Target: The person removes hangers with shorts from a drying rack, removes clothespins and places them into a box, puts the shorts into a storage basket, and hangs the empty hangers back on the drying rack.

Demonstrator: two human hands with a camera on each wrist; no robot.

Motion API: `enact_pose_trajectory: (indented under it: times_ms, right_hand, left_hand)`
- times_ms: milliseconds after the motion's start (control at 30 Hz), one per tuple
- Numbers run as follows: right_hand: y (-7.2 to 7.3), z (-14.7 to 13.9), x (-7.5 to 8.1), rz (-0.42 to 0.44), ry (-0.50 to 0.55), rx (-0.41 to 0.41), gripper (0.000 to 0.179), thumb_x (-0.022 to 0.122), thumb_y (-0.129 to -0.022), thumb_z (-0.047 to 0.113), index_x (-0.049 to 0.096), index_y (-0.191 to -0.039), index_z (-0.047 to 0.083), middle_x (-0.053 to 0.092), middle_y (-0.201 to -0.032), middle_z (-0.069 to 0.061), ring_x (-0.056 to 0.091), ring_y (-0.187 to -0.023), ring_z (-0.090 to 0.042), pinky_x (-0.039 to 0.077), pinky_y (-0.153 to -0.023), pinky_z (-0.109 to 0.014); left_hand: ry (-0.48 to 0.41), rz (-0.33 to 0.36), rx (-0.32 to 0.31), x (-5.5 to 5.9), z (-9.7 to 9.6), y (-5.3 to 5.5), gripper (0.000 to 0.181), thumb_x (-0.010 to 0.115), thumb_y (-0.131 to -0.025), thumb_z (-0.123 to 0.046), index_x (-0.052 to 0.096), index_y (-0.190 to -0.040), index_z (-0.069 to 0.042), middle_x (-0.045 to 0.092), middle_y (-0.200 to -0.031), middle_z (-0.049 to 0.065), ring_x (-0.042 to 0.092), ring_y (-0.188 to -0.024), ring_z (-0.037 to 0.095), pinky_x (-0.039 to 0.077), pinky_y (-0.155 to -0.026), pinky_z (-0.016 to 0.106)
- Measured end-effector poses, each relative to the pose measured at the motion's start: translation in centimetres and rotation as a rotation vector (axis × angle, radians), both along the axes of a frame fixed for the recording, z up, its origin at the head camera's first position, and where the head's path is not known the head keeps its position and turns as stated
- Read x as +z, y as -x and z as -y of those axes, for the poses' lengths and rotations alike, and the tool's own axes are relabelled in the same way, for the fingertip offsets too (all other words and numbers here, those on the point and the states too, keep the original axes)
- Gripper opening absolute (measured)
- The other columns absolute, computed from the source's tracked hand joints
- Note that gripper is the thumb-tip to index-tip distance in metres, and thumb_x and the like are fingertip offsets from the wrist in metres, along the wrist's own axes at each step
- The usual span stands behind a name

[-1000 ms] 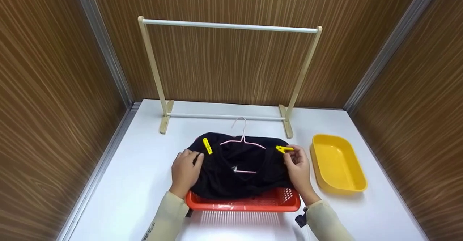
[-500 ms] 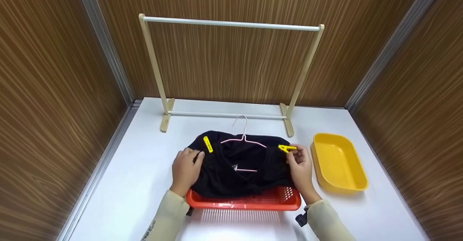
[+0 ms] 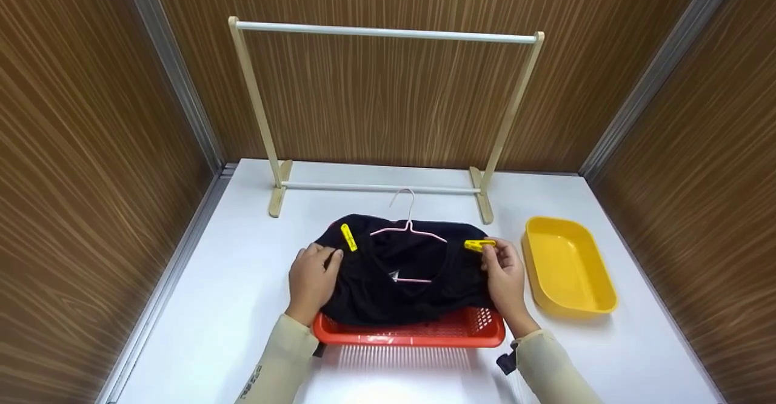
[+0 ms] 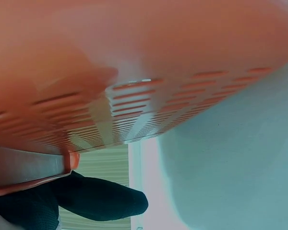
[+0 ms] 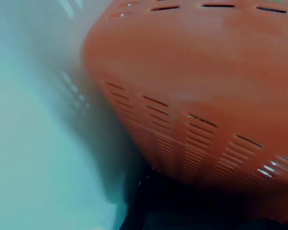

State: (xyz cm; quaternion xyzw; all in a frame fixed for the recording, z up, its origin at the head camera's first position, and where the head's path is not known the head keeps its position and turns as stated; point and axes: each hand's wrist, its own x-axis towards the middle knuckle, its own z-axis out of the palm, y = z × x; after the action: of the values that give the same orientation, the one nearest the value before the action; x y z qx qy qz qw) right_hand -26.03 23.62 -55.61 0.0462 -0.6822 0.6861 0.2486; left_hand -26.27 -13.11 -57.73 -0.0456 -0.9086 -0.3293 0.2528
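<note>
A black shirt [image 3: 388, 307] with a V-shaped neck lies over the red basket [image 3: 412, 338], its neck opening around a pink hanger [image 3: 427, 234]. My left hand [image 3: 312, 276] grips the shirt at its left side, fingers curled over the cloth. On that shoulder sits a yellow clothespin [image 3: 349, 237]. At the right shoulder, my right hand [image 3: 504, 273] pinches another yellow clothespin [image 3: 479, 245] between thumb and fingers. Both wrist views look at the slotted basket wall [image 4: 149, 43], with neither hand's fingertips showing there; the right one has the basket's side [image 5: 192, 62] close up.
Behind the basket stands a wooden clothes rack [image 3: 253, 94] with a white top bar. A yellow tray [image 3: 573, 264] sits to the right on the white table [image 3: 200, 307]. Wood-grain panels enclose the back and both sides.
The clothespin in my right hand has turned, from its V-shaped profile to a narrower, flatter look. My left hand stays on the shirt. The rack appears slightly higher in the head view.
</note>
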Motion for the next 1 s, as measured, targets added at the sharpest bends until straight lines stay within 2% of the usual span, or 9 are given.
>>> enact_pose_trajectory:
  times_ms: [300, 567, 633, 733, 867, 1000]
  right_hand:
    - [-0.19, -0.11, 0.02, -0.006, 0.041, 0.044, 0.032, 0.044, -0.111, 0.012, 0.055, -0.116, -0.018, 0.054, -0.077, -0.004, 0.050, -0.065, -0.011, 0.046, -0.062, -0.020]
    - [-0.57, -0.21, 0.23, -0.061, -0.012, 0.028, 0.040, 0.026, -0.114, 0.011, 0.056, -0.109, -0.016, 0.057, -0.077, -0.015, 0.053, -0.064, -0.017, 0.047, -0.061, -0.023]
    - [-0.53, -0.18, 0.19, -0.065, -0.007, 0.029, 0.039, 0.028, -0.114, 0.012, 0.056, -0.109, -0.015, 0.056, -0.077, -0.015, 0.052, -0.063, -0.017, 0.047, -0.061, -0.023]
    - [-0.13, -0.18, -0.02, -0.074, 0.028, 0.024, 0.034, 0.036, -0.113, 0.015, 0.054, -0.110, -0.014, 0.055, -0.077, -0.007, 0.051, -0.063, -0.013, 0.046, -0.061, -0.021]
    - [0.18, -0.11, 0.05, -0.063, 0.063, 0.008, 0.022, 0.048, -0.109, 0.005, 0.048, -0.113, -0.017, 0.053, -0.078, -0.003, 0.049, -0.063, -0.012, 0.045, -0.060, -0.020]
    - [0.25, -0.14, -0.17, -0.046, 0.064, 0.003, 0.025, 0.056, -0.103, -0.005, 0.043, -0.120, -0.019, 0.056, -0.086, -0.001, 0.050, -0.065, -0.011, 0.045, -0.059, -0.019]
  left_hand:
    - [-0.012, 0.003, -0.001, 0.05, -0.06, -0.24, 0.027, 0.067, -0.100, -0.032, 0.080, -0.099, -0.009, 0.064, -0.088, 0.006, 0.057, -0.079, 0.029, 0.048, -0.075, 0.043]
    - [-0.004, 0.011, -0.003, -0.08, 0.03, -0.20, 0.028, 0.066, -0.101, -0.033, 0.080, -0.100, -0.008, 0.064, -0.089, 0.007, 0.056, -0.079, 0.029, 0.047, -0.076, 0.043]
    - [-0.004, 0.014, -0.001, -0.04, 0.05, -0.22, 0.028, 0.066, -0.101, -0.033, 0.080, -0.100, -0.008, 0.064, -0.089, 0.007, 0.056, -0.079, 0.029, 0.047, -0.075, 0.043]
    - [0.002, 0.006, -0.003, 0.14, 0.03, -0.07, 0.028, 0.066, -0.101, -0.033, 0.079, -0.100, -0.008, 0.065, -0.090, 0.008, 0.057, -0.079, 0.029, 0.048, -0.076, 0.044]
    - [-0.003, 0.005, -0.008, 0.25, -0.04, 0.10, 0.027, 0.066, -0.101, -0.033, 0.079, -0.100, -0.009, 0.065, -0.089, 0.008, 0.057, -0.079, 0.029, 0.047, -0.075, 0.043]
    - [-0.010, 0.008, -0.006, 0.15, -0.10, -0.03, 0.027, 0.067, -0.101, -0.032, 0.080, -0.099, -0.008, 0.064, -0.088, 0.007, 0.056, -0.078, 0.028, 0.047, -0.075, 0.043]
